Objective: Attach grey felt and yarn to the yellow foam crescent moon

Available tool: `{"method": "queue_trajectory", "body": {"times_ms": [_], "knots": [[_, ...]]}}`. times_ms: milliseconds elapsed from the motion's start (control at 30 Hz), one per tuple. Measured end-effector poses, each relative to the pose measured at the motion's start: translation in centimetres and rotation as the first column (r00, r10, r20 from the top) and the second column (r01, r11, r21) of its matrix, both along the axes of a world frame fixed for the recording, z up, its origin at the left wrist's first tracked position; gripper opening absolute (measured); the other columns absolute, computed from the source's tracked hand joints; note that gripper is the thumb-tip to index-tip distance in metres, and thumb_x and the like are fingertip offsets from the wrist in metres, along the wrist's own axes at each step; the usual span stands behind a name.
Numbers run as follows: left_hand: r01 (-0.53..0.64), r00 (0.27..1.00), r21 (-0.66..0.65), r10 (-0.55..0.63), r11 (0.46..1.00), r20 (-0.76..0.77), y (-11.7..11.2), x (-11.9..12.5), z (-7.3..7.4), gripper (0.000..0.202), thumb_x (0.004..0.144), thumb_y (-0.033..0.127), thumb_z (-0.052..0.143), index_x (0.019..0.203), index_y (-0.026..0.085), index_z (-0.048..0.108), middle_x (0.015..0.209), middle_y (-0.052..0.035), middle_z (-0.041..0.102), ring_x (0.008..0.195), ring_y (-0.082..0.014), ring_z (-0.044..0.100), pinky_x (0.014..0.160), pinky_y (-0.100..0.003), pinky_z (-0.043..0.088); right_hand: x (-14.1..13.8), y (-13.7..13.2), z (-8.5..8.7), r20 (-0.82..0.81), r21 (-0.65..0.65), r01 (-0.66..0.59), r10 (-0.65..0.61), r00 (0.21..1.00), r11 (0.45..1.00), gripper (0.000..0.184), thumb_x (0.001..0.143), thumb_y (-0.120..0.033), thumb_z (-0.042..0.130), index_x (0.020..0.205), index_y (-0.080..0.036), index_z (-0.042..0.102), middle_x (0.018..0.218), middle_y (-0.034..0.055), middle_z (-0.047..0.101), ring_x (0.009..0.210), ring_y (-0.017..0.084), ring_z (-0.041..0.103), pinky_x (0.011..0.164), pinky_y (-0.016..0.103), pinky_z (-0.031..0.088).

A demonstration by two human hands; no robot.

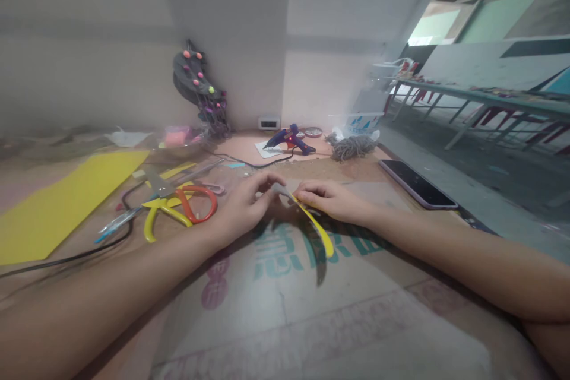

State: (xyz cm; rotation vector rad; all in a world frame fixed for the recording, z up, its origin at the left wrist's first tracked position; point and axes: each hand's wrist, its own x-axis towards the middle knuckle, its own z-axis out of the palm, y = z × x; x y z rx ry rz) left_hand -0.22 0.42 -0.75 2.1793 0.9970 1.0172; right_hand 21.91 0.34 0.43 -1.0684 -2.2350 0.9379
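A thin curved yellow strip [321, 234], grey at its far end, is held above the table between my two hands. My left hand [250, 202] closes its thumb and fingers at the grey end. Beside it, my right hand [327, 197] pinches the strip along its upper part. The yellow end hangs free toward me and casts a shadow on the printed cardboard [276, 303] below. Exactly where the fingertips meet the strip is partly hidden.
On the left lie scissors with orange and yellow handles [196, 203], pens [116, 224] and a yellow sheet [75, 202]. Behind my hands are a glue gun [294, 139] with its cord, a small clock [269, 124], grey yarn [352, 147] and a decorated crescent [189, 77]. A phone [416, 183] rests right.
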Motion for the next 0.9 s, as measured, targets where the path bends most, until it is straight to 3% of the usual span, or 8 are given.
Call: {"method": "queue_trajectory", "body": {"times_ms": [133,233,400,567,667,767,833,900], "knots": [[0.035,0.999,-0.027,-0.035,0.999,0.019,0.1,0.05,0.14,0.029,0.076,0.013,0.053,0.103,0.02,0.061,0.102,-0.0017,0.066,0.097,-0.0189,0.061,0.086,-0.029,0.048,0.16,0.04,-0.24,-0.097,-0.176,0.041,-0.059,0.994,0.984,0.028,0.085,-0.043,0.058,0.08,-0.016,0.062,0.065,-0.0022,0.055,0.056,0.009,0.047,0.053,0.022,0.036],[0.081,0.997,-0.102,-0.08,0.992,0.011,0.21,0.21,0.33,0.025,0.078,0.018,0.055,0.102,0.019,0.063,0.101,-0.001,0.068,0.094,-0.0192,0.062,0.082,-0.028,0.049,0.16,-0.02,-0.58,-0.175,-0.244,0.086,-0.131,0.976,0.966,0.032,0.084,-0.047,0.058,0.081,-0.016,0.061,0.055,-0.0058,0.047,0.045,0.007,0.037,0.043,0.021,0.028],[0.16,0.987,-0.204,-0.162,0.966,0.007,0.43,0.39,0.61,0.023,0.084,0.034,0.056,0.094,0.016,0.069,0.091,-0.0036,0.07,0.084,-0.0196,0.062,0.072,-0.027,0.049,-0.09,-0.35,-0.56,-0.151,-0.166,0.147,-0.173,0.973,0.975,0.032,0.084,-0.047,0.057,0.082,-0.015,0.064,0.057,-0.0041,0.051,0.047,0.007,0.04,0.044,0.022,0.03],[0.185,0.983,-0.259,-0.173,0.948,0.066,0.54,0.25,0.44,0.031,0.084,0.044,0.06,0.098,0.017,0.069,0.098,-0.0043,0.07,0.089,-0.0194,0.063,0.077,-0.028,0.049,-0.22,-0.65,-0.31,-0.173,-0.147,0.197,-0.222,0.96,0.969,0.031,0.084,-0.046,0.057,0.08,-0.016,0.062,0.054,-0.0045,0.049,0.045,0.007,0.04,0.043,0.022,0.03],[0.153,0.987,-0.283,-0.129,0.947,0.1,0.52,0.23,0.1,0.03,0.086,0.044,0.058,0.095,0.016,0.067,0.086,-0.0023,0.067,0.076,-0.015,0.06,0.066,-0.024,0.047,-0.24,-0.79,-0.29,-0.15,-0.105,0.19,-0.205,0.967,0.976,0.027,0.085,-0.042,0.056,0.081,-0.016,0.063,0.06,-0.0021,0.055,0.051,0.009,0.047,0.048,0.022,0.036],[0.107,0.992,-0.402,-0.071,0.909,0.104,0.6,0.34,-0.18,0.034,0.086,0.048,0.056,0.079,0.015,0.061,0.058,0.0031,0.051,0.049,-0.0084,0.044,0.044,-0.02,0.032,-0.24,-0.88,-0.34,-0.102,-0.005,0.153,-0.152,0.983,0.988,0.023,0.086,-0.037,0.056,0.08,-0.016,0.063,0.07,0.0012,0.063,0.062,0.012,0.056,0.059,0.024,0.043],[0.057,0.996,-0.462,-0.017,0.885,0.091,0.76,0.47,-0.23,0.04,0.083,0.053,0.056,0.069,0.016,0.055,0.05,0.0051,0.044,0.043,-0.0071,0.036,0.04,-0.02,0.025,-0.24,-0.89,-0.42,-0.078,0.016,0.133,-0.132,0.988,0.991,0.022,0.087,-0.035,0.054,0.079,-0.017,0.063,0.07,0.0016,0.064,0.064,0.013,0.057,0.061,0.025,0.044],[0.004,0.996,-0.452,0.036,0.892,0.079,0.97,0.59,-0.18,0.042,0.08,0.056,0.058,0.066,0.016,0.053,0.05,0.0047,0.045,0.043,-0.0077,0.038,0.04,-0.02,0.026,-0.25,-0.84,-0.52,-0.059,0.02,0.127,-0.126,0.99,0.992,0.021,0.088,-0.035,0.054,0.079,-0.017,0.062,0.07,0.0016,0.065,0.064,0.013,0.057,0.062,0.025,0.045]]}}
